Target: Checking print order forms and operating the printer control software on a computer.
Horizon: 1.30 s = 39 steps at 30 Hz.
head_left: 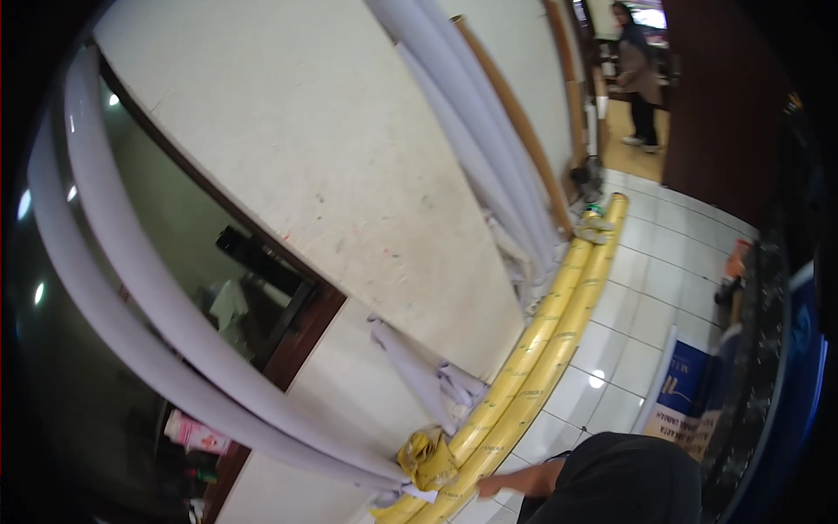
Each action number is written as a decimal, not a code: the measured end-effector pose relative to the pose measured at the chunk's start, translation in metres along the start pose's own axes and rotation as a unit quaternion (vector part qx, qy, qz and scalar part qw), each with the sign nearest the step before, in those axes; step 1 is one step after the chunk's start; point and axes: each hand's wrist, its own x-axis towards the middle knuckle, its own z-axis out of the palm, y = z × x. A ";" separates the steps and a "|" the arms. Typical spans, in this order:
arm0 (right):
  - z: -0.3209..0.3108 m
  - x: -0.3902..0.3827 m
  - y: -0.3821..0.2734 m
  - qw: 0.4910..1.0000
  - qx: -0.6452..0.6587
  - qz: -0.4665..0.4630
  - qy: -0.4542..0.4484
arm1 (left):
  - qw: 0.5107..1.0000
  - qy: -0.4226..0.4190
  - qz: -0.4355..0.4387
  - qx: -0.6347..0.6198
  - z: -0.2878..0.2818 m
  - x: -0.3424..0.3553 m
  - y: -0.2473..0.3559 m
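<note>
Two yellow rolls (548,362) lie on the floor (630,323), just beside the right hand (496,486): wide or narrow, can't tell! Crumpled yellow wrapping (428,460) sits to its left; the left hand's out of view.

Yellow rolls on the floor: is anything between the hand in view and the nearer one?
Nothing visible. The hand is right beside the nearer yellow roll; whether it touches is unclear. The crumpled yellow wrapping lies beyond, by the farther roll, outside that gap.
</note>
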 end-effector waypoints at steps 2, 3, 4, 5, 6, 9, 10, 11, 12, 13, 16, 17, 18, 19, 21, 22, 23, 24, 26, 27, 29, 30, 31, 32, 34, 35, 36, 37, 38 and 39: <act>0.003 0.013 -0.167 0.951 -0.124 -0.245 -0.143 | 0.999 0.027 0.013 -0.041 0.020 0.014 -0.048; 0.018 -0.004 -0.196 0.948 -0.169 -0.173 -0.208 | 0.997 0.037 0.028 -0.056 0.027 0.024 -0.062; -0.014 -0.020 -0.223 0.954 -0.126 -0.181 -0.201 | 0.996 0.037 0.053 -0.067 0.038 0.040 -0.070; -0.014 -0.023 -0.239 0.957 -0.083 -0.198 -0.195 | 0.994 0.038 0.068 -0.078 0.051 0.044 -0.083; 0.004 -0.011 -0.230 0.966 -0.100 -0.185 -0.153 | 0.992 0.039 0.076 -0.094 0.069 0.042 -0.100; 0.018 0.014 -0.147 0.992 -0.092 -0.071 -0.042 | 0.982 0.071 0.087 -0.153 0.100 0.034 -0.150; 0.032 0.009 -0.065 0.996 -0.075 -0.041 0.031 | 0.977 0.071 0.111 -0.165 0.107 0.033 -0.152; 0.026 -0.005 -0.047 0.981 -0.088 0.142 0.101 | 0.971 0.092 0.095 -0.201 0.126 0.023 -0.179; 0.052 -0.048 0.044 0.903 -0.062 0.301 0.300 | 0.961 0.094 0.139 -0.218 0.117 0.039 -0.159; 0.057 -0.070 0.058 0.788 0.002 0.428 0.442 | 0.954 0.105 0.135 -0.245 0.130 0.030 -0.180; 0.086 -0.140 -0.010 0.514 0.226 0.511 0.651 | 0.928 0.138 0.108 -0.329 0.189 -0.013 -0.260; 0.105 -0.165 -0.028 0.507 0.307 0.519 0.615 | 0.919 0.140 0.118 -0.349 0.198 -0.016 -0.274; 0.132 -0.186 -0.040 0.565 0.167 0.583 0.559 | 0.911 0.139 0.130 -0.366 0.203 -0.016 -0.284; 0.137 -0.186 -0.101 0.620 0.156 0.575 0.510 | 0.899 0.157 0.117 -0.391 0.220 -0.024 -0.308; 0.187 -0.196 -0.127 0.608 0.140 0.600 0.501 | 0.877 0.166 0.124 -0.434 0.239 -0.032 -0.335; 0.215 -0.191 -0.125 0.608 0.141 0.601 0.500 | 0.918 0.170 0.038 -0.355 0.258 -0.011 -0.354; 0.245 -0.189 -0.126 0.607 0.140 0.603 0.499 | 0.919 0.167 0.039 -0.356 0.265 -0.014 -0.370; 0.270 -0.183 -0.131 0.607 0.162 0.624 0.466 | 0.890 0.221 0.057 -0.395 0.267 -0.023 -0.388; 0.313 -0.157 -0.137 0.615 0.173 0.643 0.423 | 0.852 0.276 0.060 -0.440 0.225 -0.066 -0.387; 0.323 -0.136 -0.142 0.669 0.157 0.630 0.362 | 0.870 0.198 0.001 -0.452 0.195 -0.100 -0.383; 0.304 -0.080 -0.158 0.766 0.070 0.592 0.240 | 0.847 0.221 -0.061 -0.479 0.276 -0.080 -0.465; 0.299 -0.048 -0.166 0.789 0.047 0.578 0.204 | 0.839 0.308 -0.026 -0.447 0.304 -0.076 -0.477; 0.298 -0.015 -0.174 0.809 0.025 0.564 0.164 | 0.767 0.434 0.074 -0.466 0.284 -0.110 -0.471; 0.295 0.020 -0.184 0.816 -0.015 0.560 0.144 | 0.801 0.382 -0.026 -0.460 0.283 -0.122 -0.484; 0.276 0.111 -0.206 0.866 -0.127 0.482 0.033 | 0.823 0.322 -0.127 -0.451 0.284 -0.163 -0.523; 0.270 0.160 -0.221 0.887 -0.172 0.428 -0.014 | 0.796 0.314 -0.161 -0.492 0.294 -0.188 -0.540; 0.268 0.212 -0.232 0.893 -0.208 0.398 -0.016 | 0.769 0.324 -0.210 -0.510 0.317 -0.204 -0.557; 0.262 0.264 -0.253 0.892 -0.240 0.379 -0.042 | 0.744 0.332 -0.253 -0.522 0.341 -0.218 -0.572; 0.269 0.314 -0.270 0.893 -0.258 0.364 -0.053 | 0.712 0.324 -0.298 -0.547 0.367 -0.237 -0.589; 0.278 0.370 -0.290 0.895 -0.275 0.346 -0.061 | 0.678 0.317 -0.338 -0.571 0.396 -0.255 -0.604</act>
